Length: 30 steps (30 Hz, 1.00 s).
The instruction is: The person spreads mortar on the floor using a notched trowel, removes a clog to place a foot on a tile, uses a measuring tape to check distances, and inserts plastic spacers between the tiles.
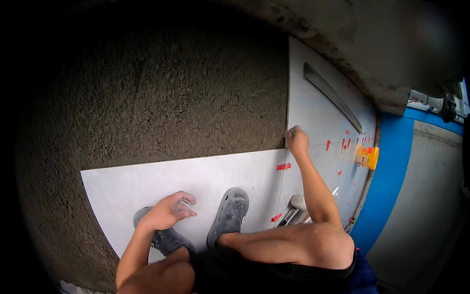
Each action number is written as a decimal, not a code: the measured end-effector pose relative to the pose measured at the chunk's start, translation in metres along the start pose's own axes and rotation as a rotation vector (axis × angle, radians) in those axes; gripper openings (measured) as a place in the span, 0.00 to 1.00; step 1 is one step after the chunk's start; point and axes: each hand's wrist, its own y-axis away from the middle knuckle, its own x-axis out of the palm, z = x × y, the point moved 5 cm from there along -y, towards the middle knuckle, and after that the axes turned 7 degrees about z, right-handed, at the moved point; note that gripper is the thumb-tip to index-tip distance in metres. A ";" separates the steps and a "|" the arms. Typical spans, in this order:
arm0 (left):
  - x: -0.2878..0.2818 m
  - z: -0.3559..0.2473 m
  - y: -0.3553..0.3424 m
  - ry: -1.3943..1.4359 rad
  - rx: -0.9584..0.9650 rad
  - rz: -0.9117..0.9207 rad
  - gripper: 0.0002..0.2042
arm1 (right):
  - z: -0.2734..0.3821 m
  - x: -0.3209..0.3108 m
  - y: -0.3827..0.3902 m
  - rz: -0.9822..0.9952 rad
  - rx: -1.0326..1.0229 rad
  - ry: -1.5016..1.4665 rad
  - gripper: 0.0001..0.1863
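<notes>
My left hand (172, 211) hovers above a large white floor tile (147, 179), over my left shoe. Its dusty fingers are curled around a small pale, see-through bit too unclear to name. With fingers closed in a pinch, my right hand (297, 142) rests at the corner of another pale tile (313, 112), where the tiling meets the raked grey mortar (196, 98). Whatever it pinches is hidden. Just below that hand, a red plastic wedge (283, 167) sits across a tile joint. A second red wedge (276, 217) lies lower on that joint.
A long grey metal straightedge (333, 98) lies on the far right tile. Several red wedges (328, 145) dot the joints. Near the wall stands a yellow and clear container (367, 158). Tools (295, 213) lie beside my right knee. My grey clogs (231, 210) stand on the white tile.
</notes>
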 end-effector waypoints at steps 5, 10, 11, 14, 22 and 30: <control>0.006 0.014 -0.006 -0.034 0.008 0.039 0.18 | 0.010 0.006 -0.001 -0.035 -0.016 0.122 0.08; 0.004 0.007 0.000 -0.051 -0.036 -0.013 0.18 | 0.015 0.012 -0.002 -0.005 -0.017 0.215 0.07; 0.003 0.007 0.002 -0.043 -0.027 -0.025 0.19 | 0.014 0.013 -0.001 -0.007 -0.009 0.222 0.08; -0.001 0.000 0.006 0.033 0.022 -0.031 0.21 | 0.005 0.003 0.004 -0.055 0.033 0.210 0.12; 0.013 0.006 -0.019 0.356 0.120 0.073 0.34 | 0.151 -0.065 0.079 0.219 -0.229 -0.421 0.19; 0.040 -0.007 -0.050 0.670 0.104 0.245 0.42 | 0.257 -0.028 0.176 0.738 -0.934 -0.646 0.11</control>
